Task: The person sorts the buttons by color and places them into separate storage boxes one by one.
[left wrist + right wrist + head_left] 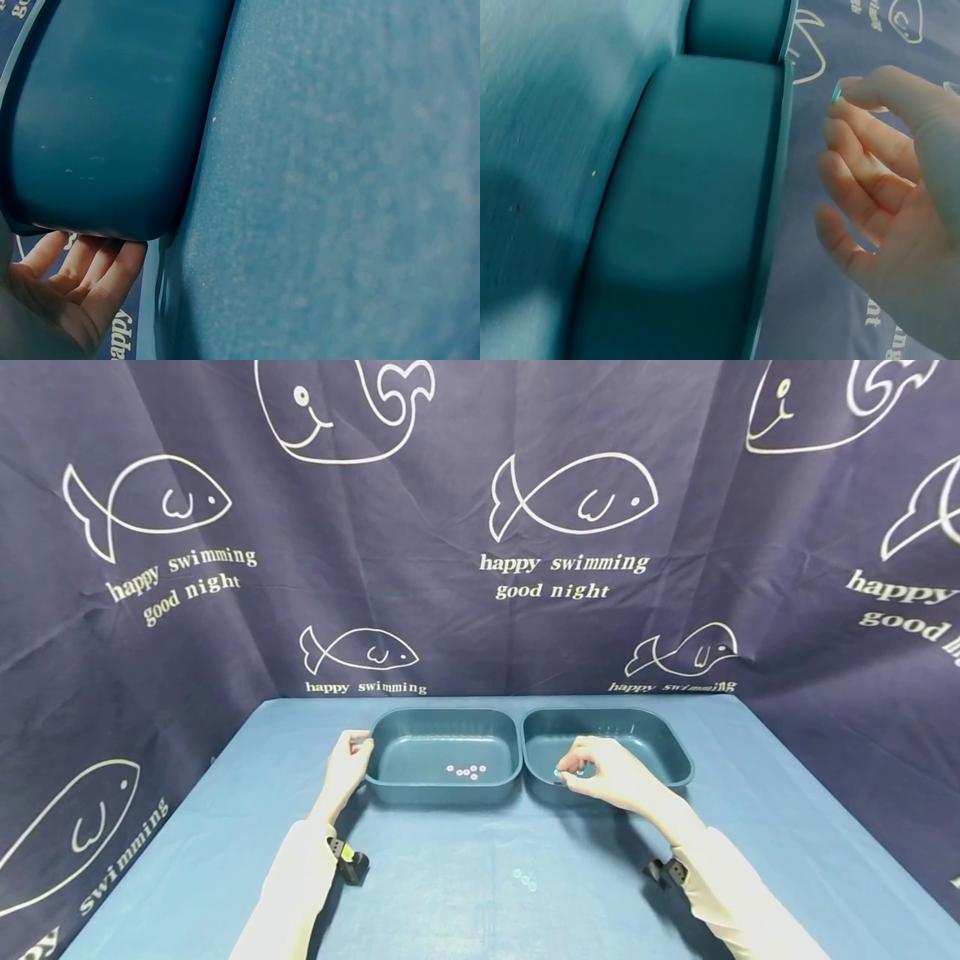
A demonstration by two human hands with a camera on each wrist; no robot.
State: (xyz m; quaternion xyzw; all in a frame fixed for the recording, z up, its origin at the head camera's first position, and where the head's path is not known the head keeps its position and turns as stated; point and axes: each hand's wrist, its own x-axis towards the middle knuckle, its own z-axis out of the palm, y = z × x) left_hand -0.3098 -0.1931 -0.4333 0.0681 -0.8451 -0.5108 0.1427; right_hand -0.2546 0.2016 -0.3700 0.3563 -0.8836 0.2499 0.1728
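Right hand pinches a small disc over the right tray

Nearest, two pale sleeves reach forward: one enters from the near right of the right tray, the other lies well off to its left. Each wrist carries a small black device. Between the sleeves, on the near side of the right tray and a little to its left, three clear discs lie in a slanting row on the blue cloth.

Farther on, above the near left part of the right tray, thumb and forefinger meet on the small disc, which shows a blue-green edge; the remaining fingers curl loosely, slightly apart. Well to the left of the right tray, the left hand has its fingers extended, their tips touching the outer end wall of the left tray. Whether its thumb presses the rim cannot be told.

That left tray, the same dark teal, stands just beside the right tray. On its floor, toward the side nearer the right tray, small pale discs lie in a loose cluster.

Farthest, behind the right tray, hangs a dark blue curtain printed with white fish outlines and the words "happy swimming good night".
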